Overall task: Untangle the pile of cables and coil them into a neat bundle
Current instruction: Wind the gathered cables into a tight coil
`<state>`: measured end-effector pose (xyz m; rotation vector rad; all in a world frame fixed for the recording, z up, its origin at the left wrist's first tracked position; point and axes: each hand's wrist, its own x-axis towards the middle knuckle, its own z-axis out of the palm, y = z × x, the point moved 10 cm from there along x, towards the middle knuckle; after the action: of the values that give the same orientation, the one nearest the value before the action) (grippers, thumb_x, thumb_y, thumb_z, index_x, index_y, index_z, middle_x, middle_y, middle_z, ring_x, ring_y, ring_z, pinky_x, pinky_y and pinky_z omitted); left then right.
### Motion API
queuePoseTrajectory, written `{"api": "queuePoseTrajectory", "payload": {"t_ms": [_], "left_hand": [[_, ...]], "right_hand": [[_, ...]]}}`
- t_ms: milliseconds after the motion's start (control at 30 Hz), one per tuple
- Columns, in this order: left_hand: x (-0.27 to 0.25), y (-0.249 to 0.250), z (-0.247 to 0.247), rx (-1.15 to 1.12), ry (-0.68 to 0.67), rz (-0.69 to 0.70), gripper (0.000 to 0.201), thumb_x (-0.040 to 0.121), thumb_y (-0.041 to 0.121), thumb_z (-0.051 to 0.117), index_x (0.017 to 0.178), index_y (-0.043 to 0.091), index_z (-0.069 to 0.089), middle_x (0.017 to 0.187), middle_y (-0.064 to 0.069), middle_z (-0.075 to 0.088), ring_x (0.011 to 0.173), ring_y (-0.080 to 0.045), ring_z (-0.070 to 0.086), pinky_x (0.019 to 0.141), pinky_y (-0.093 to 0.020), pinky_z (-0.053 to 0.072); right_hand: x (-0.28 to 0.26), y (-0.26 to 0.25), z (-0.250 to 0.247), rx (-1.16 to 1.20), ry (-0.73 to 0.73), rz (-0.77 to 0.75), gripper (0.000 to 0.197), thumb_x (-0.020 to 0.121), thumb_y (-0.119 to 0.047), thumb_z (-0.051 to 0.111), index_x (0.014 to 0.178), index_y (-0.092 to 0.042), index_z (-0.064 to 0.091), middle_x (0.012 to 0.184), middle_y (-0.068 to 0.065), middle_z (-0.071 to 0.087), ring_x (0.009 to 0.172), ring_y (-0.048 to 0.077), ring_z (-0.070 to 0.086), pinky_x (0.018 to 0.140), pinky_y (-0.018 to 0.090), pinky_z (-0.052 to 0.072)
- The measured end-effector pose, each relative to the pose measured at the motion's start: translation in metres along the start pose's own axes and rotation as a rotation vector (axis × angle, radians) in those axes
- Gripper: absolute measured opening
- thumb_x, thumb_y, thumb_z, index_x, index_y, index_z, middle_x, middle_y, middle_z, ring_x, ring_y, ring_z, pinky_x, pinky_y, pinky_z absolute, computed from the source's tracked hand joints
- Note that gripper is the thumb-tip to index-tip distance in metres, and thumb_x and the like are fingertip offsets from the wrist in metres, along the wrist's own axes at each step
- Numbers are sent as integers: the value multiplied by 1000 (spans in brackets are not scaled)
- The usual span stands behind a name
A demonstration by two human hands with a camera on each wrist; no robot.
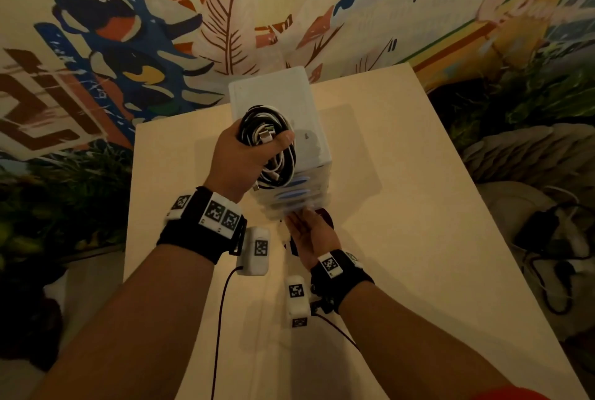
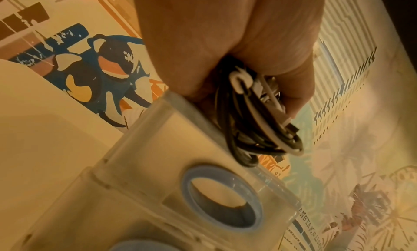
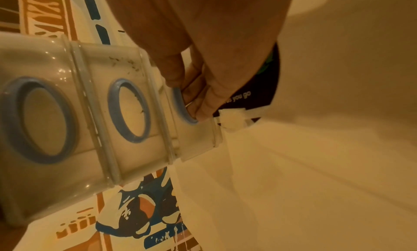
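1. The left hand point(image 1: 240, 158) is clenched round a coiled bundle of cables point(image 1: 273, 145), black and white, at the centre of the head view; it hangs in the air over the drawer unit point(image 1: 277, 100).
2. The coiling looks done: the loops sit together, with plug ends tucked in the middle.
3. The right hand point(image 1: 310, 232), lower centre, has its fingers point(image 3: 198, 101) hooked in the blue ring pull point(image 3: 180, 105) of the lowest drawer.
4. What seems left is stowing the bundle, judging by that hold.
5. The bench point(image 1: 418, 206) carries the unit.
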<state>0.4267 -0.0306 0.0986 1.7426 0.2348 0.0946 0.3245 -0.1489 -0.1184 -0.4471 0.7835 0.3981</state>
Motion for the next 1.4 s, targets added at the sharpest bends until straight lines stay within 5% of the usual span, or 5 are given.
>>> {"api": "queuePoseTrajectory", "payload": {"t_ms": [500,767,1000,1167,1400], "left_hand": [[-4,5,0,18,20,29,26,79,24,87,96,30,69,93,14,73,85,5,69,75,-15,53],[-71,16,3,117,-15,203,38,80,24,86,113,22,67,106,15,71,102,6,66,89,-11,50],[-110,-65,30,63,-146,-121,58,72,29,92,120,26,59,111,7,73,101,-9,71,82,-25,59],[-108,-128,45,-117,-205,-502,45,82,33,84,118,10,70,108,-13,76,101,-30,74,95,-51,57],[-96,-157,54,-60,-142,-753,18,92,21,71,100,6,74,102,-16,76,98,-33,71,96,-51,56]], "right_hand": [[-63,32,-86,-52,34,73,30,102,-12,55,128,1,63,115,19,73,96,26,72,75,32,63],[-105,-15,-75,-660,8,121,24,97,-26,64,95,-4,71,89,12,76,70,23,73,66,33,59],[-152,-79,44,-1188,-464,-480,54,96,-22,70,144,-31,47,131,-9,63,114,8,66,89,26,57],[-119,-73,60,-1693,-386,-572,54,99,-33,63,149,-33,43,142,-4,58,125,16,59,104,32,48],[-80,-57,58,-1941,-382,-481,107,72,-62,78,157,-32,21,147,3,47,124,19,56,98,33,52]]}}
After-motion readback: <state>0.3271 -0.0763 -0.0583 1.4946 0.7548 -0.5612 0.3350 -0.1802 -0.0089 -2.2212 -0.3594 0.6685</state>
